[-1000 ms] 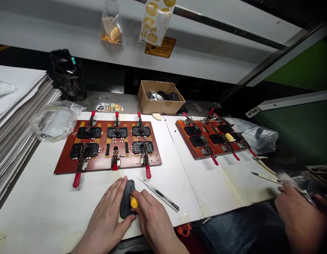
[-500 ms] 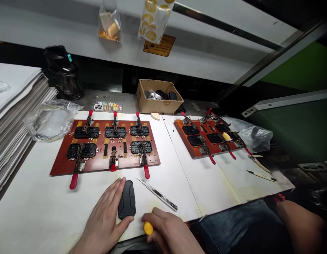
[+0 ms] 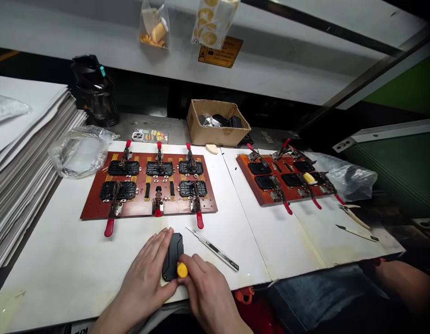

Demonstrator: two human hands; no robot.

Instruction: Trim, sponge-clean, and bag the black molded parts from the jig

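Observation:
A flat black plastic cover (image 3: 172,260) lies on the white worktop, tilted slightly and with chamfered corners. My left hand (image 3: 145,269) is on its left side, fingers along the edge and thumb at the near end, gripping it. In my right hand (image 3: 208,285) is a yellow round-ended piece (image 3: 182,270); the fingers are closed round it and the rest of it is hidden. That hand is right up against the cover's lower right edge. A craft knife (image 3: 215,250) rests just to the right, touched by neither hand.
Behind my hands stands a red-brown fixture board (image 3: 141,211) with red-handled toggle clamps and black plastic parts. Another clamp board (image 3: 266,197) is at the right, beside pliers (image 3: 356,217). A cardboard box (image 3: 218,134) stands at the back; stacked paper (image 3: 30,139) is at the left.
My right hand has moved up and left with the yellow piece, from beside the cover to its edge. My left hand remains on the cover. The view has shifted slightly.

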